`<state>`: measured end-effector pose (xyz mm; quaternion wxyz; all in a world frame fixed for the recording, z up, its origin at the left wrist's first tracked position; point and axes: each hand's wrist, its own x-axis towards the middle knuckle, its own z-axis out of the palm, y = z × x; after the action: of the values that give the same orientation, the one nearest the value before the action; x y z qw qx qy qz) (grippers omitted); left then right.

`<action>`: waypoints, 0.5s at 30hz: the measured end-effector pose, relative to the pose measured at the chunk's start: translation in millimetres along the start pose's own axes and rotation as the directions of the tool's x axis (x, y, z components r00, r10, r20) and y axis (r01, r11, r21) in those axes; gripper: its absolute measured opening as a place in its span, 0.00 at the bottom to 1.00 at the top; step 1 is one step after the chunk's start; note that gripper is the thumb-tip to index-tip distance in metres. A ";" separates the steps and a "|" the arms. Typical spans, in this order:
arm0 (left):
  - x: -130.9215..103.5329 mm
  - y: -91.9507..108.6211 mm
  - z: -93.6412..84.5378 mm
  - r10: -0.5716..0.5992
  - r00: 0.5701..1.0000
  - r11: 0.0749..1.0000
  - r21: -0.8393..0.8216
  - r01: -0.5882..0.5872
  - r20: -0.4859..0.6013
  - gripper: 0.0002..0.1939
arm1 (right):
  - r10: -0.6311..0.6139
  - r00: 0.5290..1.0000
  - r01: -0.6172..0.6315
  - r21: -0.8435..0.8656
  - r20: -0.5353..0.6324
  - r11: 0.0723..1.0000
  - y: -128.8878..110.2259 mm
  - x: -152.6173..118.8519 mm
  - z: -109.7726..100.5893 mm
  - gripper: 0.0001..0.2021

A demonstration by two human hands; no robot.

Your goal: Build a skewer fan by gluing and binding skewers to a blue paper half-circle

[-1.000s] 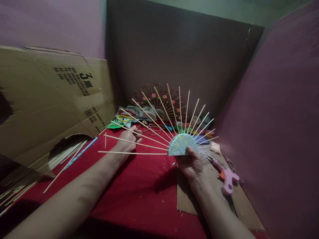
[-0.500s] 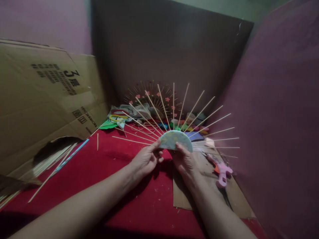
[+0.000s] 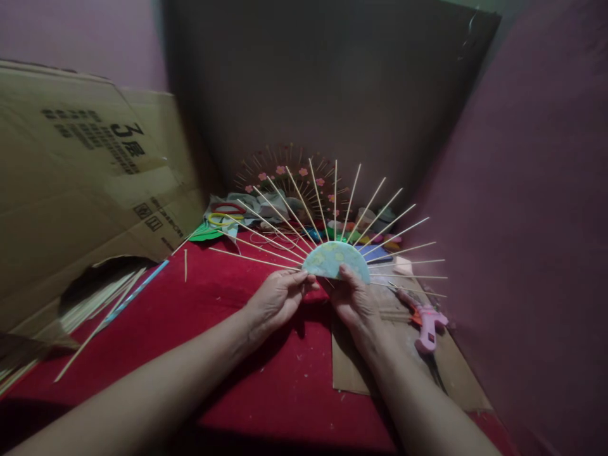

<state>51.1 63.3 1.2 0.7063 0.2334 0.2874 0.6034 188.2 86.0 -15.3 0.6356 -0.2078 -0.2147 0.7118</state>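
Between my two hands is a pale blue-green half disc (image 3: 335, 254) with yellowish patches, its straight edge toward me. Several thin wooden sticks (image 3: 336, 196) fan out from its curved rim. My left hand (image 3: 280, 297) pinches the lower left corner, thumb on top. On the lower right, my right hand (image 3: 354, 301) grips the half disc with its thumb on the face; its other fingers are hidden underneath. The piece is held above the red cloth (image 3: 228, 278).
A pink glue gun (image 3: 430, 326) lies on a cardboard sheet (image 3: 349, 367) at right. A large cardboard box (image 3: 85, 209) stands at left, with loose sticks (image 3: 104, 297) by its opening. Behind are yellow-handled scissors (image 3: 223, 219) and a stick fan with pink flowers (image 3: 285, 171).
The half disc has tilted slightly, so its face shows more fully and brighter. My left fingers have shifted inward along its lower edge. The camera view has moved a little.
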 end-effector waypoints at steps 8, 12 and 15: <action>2.6 0.3 0.3 0.018 0.999 1.000 -0.011 -0.019 -0.041 0.04 | -0.012 1.000 0.012 -0.049 -0.004 0.999 0.5 -1.9 0.4 0.13; -0.2 1.7 1.5 0.029 0.999 1.000 0.000 -0.029 -0.025 0.06 | -0.010 1.000 0.011 -0.040 0.014 0.999 0.9 -2.3 1.6 0.12; -1.9 2.6 2.5 0.030 0.999 1.000 0.000 -0.030 -0.023 0.04 | -0.011 1.000 0.011 -0.033 0.020 0.999 1.0 -2.6 2.1 0.13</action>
<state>50.8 61.9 5.0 0.6938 0.2303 0.2920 0.6167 186.5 83.2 -14.1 0.6339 -0.2103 -0.2340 0.7066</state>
